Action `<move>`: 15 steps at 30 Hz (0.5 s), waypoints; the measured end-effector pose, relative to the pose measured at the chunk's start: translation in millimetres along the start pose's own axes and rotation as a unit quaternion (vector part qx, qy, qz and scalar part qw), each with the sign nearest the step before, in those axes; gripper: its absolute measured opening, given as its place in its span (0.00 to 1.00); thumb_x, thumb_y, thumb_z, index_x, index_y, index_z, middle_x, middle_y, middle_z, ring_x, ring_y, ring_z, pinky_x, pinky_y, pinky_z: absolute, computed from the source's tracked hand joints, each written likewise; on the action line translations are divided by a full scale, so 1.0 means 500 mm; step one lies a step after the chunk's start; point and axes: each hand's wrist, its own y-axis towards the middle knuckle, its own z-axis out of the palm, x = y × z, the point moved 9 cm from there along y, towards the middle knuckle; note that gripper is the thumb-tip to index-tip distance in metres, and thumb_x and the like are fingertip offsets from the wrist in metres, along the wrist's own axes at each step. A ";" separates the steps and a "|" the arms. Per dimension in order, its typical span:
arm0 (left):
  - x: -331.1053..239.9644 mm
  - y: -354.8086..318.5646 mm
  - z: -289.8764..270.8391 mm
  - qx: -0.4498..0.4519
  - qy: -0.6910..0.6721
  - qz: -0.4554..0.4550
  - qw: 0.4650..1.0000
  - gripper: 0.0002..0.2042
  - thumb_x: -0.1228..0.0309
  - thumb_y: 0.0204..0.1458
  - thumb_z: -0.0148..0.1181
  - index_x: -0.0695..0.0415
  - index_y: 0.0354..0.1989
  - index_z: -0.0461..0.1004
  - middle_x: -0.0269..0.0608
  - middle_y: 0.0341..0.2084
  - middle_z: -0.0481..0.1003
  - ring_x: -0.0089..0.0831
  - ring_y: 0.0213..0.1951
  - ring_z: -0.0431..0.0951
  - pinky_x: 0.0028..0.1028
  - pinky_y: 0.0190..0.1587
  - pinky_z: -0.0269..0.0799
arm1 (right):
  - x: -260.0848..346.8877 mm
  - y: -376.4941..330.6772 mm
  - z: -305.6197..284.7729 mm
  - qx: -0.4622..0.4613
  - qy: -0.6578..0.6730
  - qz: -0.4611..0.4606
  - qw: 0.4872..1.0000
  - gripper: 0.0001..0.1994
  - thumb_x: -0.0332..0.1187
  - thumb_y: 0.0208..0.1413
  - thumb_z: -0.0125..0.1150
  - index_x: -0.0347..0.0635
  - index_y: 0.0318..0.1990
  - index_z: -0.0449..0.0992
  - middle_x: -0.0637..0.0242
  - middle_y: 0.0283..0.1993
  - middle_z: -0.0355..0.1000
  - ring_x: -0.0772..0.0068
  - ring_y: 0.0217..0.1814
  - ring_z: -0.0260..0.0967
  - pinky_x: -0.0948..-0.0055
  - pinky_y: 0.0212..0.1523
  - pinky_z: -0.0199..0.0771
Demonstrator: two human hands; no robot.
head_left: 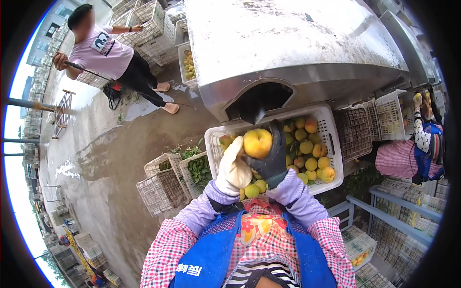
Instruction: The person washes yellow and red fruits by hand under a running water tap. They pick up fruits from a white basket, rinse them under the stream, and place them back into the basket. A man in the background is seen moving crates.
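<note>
A large yellow peach (258, 143) is held between my two gloved hands, above a white plastic crate (336, 178). My left hand (233, 167), in a pale cream glove, grips the fruit's left side. Against its right and lower side press the fingers of my right hand (270, 161), in a dark grey glove. Yellow and green peaches (307, 146), some with a red blush, fill the crate, mostly on the right. Just beyond it, a metal machine (297, 43) has a dark arched opening (261, 98) with a metal chute pointing at the crate.
Left of me stand crates with green leaves (199, 168) and an empty-looking crate (161, 194). A person in a pink shirt (105, 53) holds a thin rod at the far left. Another person (408, 153) works at the right. A blue railing (394, 206) runs at the lower right.
</note>
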 end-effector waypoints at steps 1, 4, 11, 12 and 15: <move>-0.020 0.000 0.015 0.017 0.019 0.041 0.999 0.20 0.60 0.63 0.59 0.59 0.58 0.73 0.45 0.52 0.78 0.40 0.56 0.78 0.43 0.57 0.75 | -0.002 0.025 0.011 0.011 -0.004 -0.020 1.000 0.57 0.52 0.33 0.81 0.36 0.70 0.57 0.42 0.68 0.58 0.37 0.70 0.56 0.46 0.70 0.58; -0.051 0.022 -0.094 -0.036 0.005 0.084 0.996 0.17 0.60 0.63 0.58 0.57 0.55 0.75 0.43 0.53 0.78 0.38 0.53 0.78 0.44 0.57 0.74 | 0.003 0.103 0.047 0.015 -0.064 -0.084 0.994 0.47 0.51 0.33 0.81 0.40 0.62 0.67 0.45 0.65 0.60 0.38 0.68 0.57 0.47 0.67 0.62; -0.049 0.064 -0.214 -0.144 0.315 0.126 0.930 0.15 0.64 0.62 0.55 0.57 0.54 0.76 0.40 0.47 0.76 0.31 0.49 0.76 0.31 0.48 0.74 | -0.078 0.243 0.103 0.140 -0.152 0.074 0.976 0.34 0.36 0.46 0.71 0.43 0.63 0.69 0.50 0.56 0.72 0.45 0.57 0.70 0.52 0.58 0.70; -0.050 0.080 -0.235 -0.157 0.464 0.152 0.858 0.15 0.67 0.61 0.54 0.60 0.53 0.75 0.42 0.45 0.76 0.29 0.47 0.76 0.26 0.44 0.74 | -0.067 0.251 0.097 0.130 -0.133 0.058 0.981 0.32 0.34 0.47 0.70 0.44 0.63 0.69 0.51 0.56 0.72 0.45 0.56 0.71 0.53 0.59 0.71; 0.015 0.147 -0.327 -0.113 0.724 0.163 0.661 0.21 0.67 0.53 0.60 0.59 0.56 0.74 0.56 0.49 0.75 0.45 0.51 0.76 0.37 0.55 0.72 | 0.006 0.241 0.032 0.039 -0.015 -0.060 0.997 0.29 0.29 0.50 0.66 0.46 0.63 0.71 0.51 0.56 0.74 0.44 0.55 0.73 0.53 0.59 0.71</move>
